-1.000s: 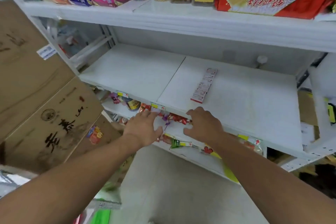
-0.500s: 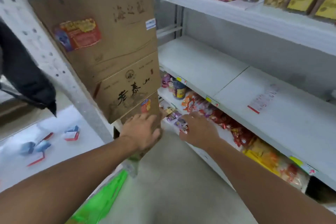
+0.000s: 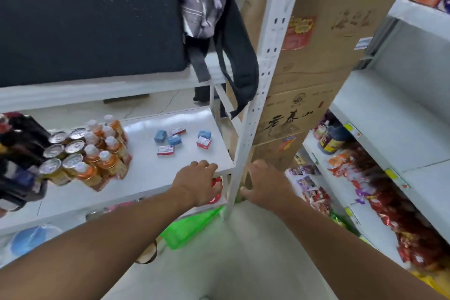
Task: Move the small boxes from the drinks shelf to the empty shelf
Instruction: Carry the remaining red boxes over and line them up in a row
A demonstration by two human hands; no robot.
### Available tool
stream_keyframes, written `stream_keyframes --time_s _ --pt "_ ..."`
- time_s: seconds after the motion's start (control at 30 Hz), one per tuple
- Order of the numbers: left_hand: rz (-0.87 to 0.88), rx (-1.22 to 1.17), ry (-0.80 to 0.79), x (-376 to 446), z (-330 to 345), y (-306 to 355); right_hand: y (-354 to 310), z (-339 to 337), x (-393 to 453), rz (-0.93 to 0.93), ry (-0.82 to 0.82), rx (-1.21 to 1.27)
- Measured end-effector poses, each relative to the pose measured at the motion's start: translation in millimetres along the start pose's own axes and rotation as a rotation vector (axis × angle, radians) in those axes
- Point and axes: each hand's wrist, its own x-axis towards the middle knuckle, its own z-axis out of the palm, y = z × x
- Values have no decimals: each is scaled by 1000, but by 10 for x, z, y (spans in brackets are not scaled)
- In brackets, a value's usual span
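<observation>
So both hands are empty: the left hand (image 3: 197, 181) hovers over the front right corner of the drinks shelf (image 3: 146, 170), fingers loosely curled, and the right hand (image 3: 266, 181) hangs relaxed just past the white post (image 3: 253, 114). The small boxes (image 3: 181, 140), blue and red-and-white, lie scattered toward the shelf's back right, beside the bottles (image 3: 104, 151) and cans (image 3: 62, 151).

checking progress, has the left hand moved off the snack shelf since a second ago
Yes. The left hand has swung left, past the stacked cardboard boxes, and now reaches at the front edge of the drinks shelf, near the small boxes.
</observation>
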Motion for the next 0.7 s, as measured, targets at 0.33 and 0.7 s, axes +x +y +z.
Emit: stream_keyframes --time_s 0.33,0.7 --pt "-220 -41 23 -369 30 -773 -652 203 466 -199 -45 -41" --pt "-348 -33 32 -346 -21 -784 -496 300 912 -306 -115 15"
